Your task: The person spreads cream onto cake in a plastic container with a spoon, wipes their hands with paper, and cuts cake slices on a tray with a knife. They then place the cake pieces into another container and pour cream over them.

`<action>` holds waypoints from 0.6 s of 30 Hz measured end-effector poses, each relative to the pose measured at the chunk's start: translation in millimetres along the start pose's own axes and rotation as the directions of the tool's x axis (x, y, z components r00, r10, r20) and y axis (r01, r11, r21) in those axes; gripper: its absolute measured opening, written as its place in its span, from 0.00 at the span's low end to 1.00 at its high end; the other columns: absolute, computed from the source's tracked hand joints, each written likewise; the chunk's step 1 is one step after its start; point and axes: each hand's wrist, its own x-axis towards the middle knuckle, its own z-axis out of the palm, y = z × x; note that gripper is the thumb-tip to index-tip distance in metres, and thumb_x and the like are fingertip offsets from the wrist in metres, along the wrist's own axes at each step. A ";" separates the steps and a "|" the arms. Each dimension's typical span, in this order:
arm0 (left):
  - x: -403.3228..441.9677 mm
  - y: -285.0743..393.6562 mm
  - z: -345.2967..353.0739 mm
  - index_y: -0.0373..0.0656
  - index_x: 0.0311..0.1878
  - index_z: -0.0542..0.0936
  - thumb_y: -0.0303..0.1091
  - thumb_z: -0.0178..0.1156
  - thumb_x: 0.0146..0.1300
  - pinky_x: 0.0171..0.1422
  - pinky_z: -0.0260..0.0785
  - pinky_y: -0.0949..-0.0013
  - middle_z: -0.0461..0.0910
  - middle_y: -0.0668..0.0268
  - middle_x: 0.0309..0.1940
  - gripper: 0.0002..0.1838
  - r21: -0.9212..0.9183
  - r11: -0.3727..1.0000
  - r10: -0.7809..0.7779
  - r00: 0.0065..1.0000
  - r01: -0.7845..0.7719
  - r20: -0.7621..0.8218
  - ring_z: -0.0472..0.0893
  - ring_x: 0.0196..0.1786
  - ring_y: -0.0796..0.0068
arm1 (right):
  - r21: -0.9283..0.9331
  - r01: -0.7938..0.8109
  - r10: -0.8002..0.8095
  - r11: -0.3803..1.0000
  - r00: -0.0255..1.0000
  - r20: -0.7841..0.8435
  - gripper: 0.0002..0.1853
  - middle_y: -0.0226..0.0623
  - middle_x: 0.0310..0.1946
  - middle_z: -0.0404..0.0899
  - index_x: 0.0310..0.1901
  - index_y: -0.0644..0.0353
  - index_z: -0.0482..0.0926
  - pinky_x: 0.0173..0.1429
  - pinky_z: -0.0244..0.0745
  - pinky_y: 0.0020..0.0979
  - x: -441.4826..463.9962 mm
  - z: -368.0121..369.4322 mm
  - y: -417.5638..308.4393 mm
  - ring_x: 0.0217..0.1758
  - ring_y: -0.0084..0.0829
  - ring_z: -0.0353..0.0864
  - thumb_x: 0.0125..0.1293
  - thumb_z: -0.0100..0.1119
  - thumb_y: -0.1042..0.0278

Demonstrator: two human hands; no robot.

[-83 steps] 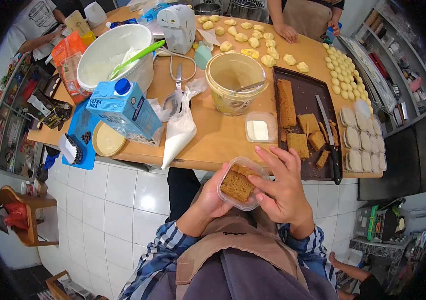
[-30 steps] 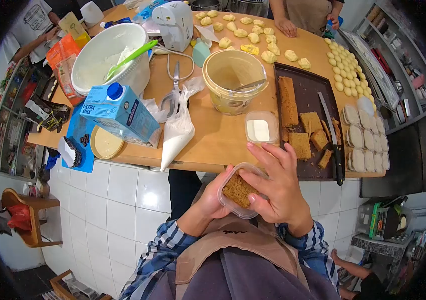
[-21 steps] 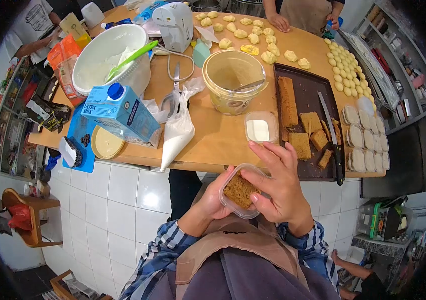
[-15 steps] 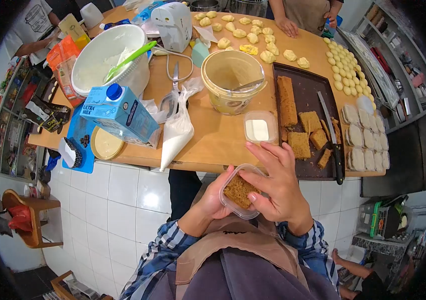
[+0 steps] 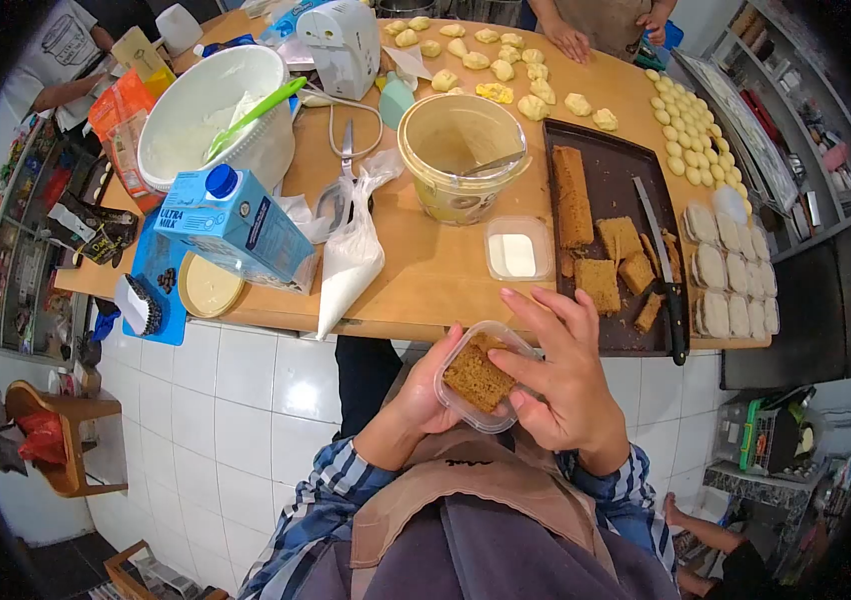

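Note:
My left hand is closed around the side of a clear plastic container, held in front of my apron. Inside the container lies a piece of brown sponge cake. The fingers of my right hand are spread over the container's right side, with thumb and a fingertip touching the cake. Just beyond my hands, near the table edge, stands another clear container with a white filling. A brown baking tray to the right carries a long cake strip, cut cake pieces and a knife.
A filled piping bag overhangs the front edge of the table. Behind stand a milk carton, a white bowl with a green spatula and a tub. Dough pieces lie at the back, near another person's hand.
The cake has shifted slightly within the container, which is tilted a little differently. My right hand has moved slightly to the right. Both hands stay at the container.

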 end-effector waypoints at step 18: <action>0.0 3.0 -0.3 0.40 0.63 0.65 0.59 0.27 0.71 0.48 0.77 0.61 0.74 0.54 0.54 0.34 0.022 0.999 0.036 0.999 -0.036 0.000 0.80 0.49 0.61 | -0.068 -0.034 0.033 0.997 0.999 -0.019 0.12 0.41 0.63 0.67 0.28 0.58 0.81 0.68 0.37 0.61 -4.8 -3.5 -5.6 0.66 0.46 0.59 0.45 0.55 0.60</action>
